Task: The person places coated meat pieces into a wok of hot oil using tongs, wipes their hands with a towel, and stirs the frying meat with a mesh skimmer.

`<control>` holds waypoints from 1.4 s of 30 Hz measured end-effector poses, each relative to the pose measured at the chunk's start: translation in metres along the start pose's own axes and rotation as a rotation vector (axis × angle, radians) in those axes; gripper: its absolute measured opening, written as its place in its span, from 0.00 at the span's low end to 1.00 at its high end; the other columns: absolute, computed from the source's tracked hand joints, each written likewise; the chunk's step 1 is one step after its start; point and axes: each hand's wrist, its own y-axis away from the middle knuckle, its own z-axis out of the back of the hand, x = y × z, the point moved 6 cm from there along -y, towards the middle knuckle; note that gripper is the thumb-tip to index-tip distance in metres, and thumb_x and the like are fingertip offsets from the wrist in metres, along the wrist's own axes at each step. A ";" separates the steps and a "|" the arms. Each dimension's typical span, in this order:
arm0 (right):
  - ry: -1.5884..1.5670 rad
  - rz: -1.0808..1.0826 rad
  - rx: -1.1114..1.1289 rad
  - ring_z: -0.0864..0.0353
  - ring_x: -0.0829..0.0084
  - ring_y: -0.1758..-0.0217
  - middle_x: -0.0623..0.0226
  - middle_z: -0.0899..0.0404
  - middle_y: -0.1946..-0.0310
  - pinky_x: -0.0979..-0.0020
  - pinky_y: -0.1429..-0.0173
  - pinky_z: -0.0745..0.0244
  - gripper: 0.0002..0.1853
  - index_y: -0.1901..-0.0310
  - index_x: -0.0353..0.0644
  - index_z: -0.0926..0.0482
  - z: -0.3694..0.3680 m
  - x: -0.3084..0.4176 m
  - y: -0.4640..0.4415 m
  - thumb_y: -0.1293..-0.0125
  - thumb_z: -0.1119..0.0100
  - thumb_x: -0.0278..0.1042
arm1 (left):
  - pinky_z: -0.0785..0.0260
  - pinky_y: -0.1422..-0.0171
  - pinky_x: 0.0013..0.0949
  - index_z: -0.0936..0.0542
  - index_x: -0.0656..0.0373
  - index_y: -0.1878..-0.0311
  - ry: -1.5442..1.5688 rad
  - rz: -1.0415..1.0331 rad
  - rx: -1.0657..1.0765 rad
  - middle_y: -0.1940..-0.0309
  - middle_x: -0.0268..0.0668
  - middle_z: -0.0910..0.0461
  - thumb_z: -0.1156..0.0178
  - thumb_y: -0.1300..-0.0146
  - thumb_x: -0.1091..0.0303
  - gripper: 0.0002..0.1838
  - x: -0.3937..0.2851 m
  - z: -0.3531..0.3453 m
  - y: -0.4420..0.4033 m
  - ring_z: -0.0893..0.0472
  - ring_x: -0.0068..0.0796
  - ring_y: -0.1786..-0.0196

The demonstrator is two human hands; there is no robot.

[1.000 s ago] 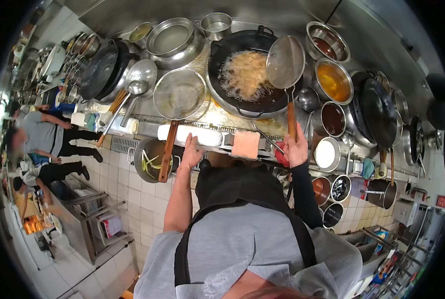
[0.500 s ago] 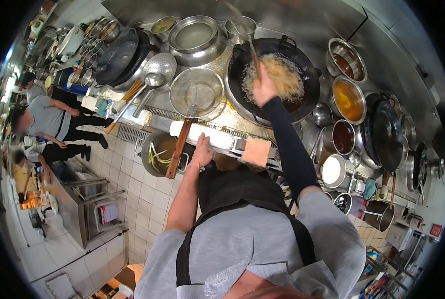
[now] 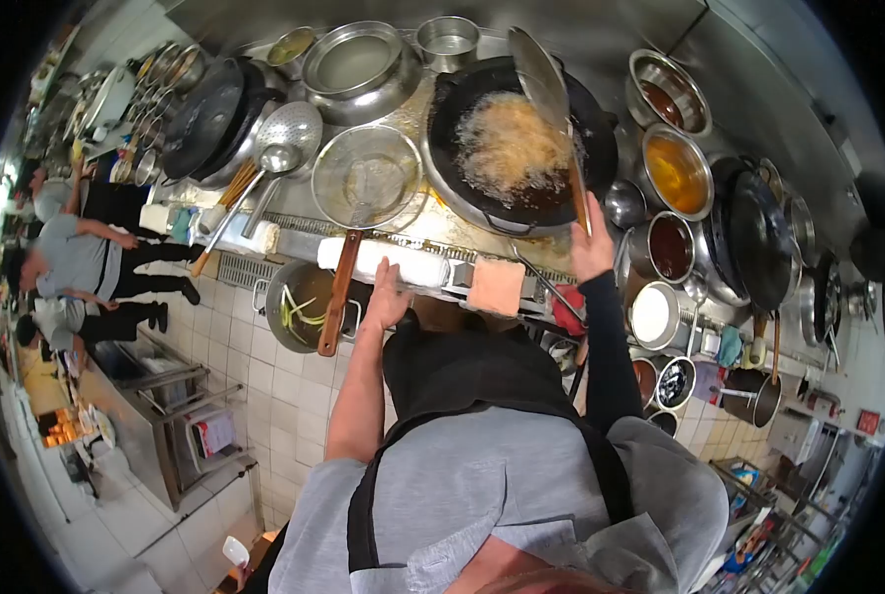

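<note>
Perforated skimmer [image 3: 299,126], tiled floor [image 3: 286,408], grey-shirted co-worker [image 3: 74,259]

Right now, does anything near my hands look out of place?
Possibly: the resting mesh strainer has its wooden handle jutting past the stove edge beside your left hand, where it might get bumped.

Head camera: single view | worn head-high, facing forward and down | wearer's chest [image 3: 492,485] close below, hands [image 3: 388,297] [image 3: 592,248] and wok [image 3: 448,134] farther out | wide fisheye, dark round border | distant co-workers [image 3: 86,259] sideways at left
</note>
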 end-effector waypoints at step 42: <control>-0.646 -0.642 0.289 0.39 0.87 0.79 0.76 0.28 0.71 0.82 0.77 0.43 0.33 0.20 0.55 0.41 0.036 -0.063 0.112 0.24 0.46 0.26 | 0.59 0.13 0.39 0.39 0.71 0.24 -0.077 0.010 0.045 0.17 0.57 0.57 0.35 0.38 0.61 0.43 0.002 -0.005 -0.003 0.56 0.50 0.15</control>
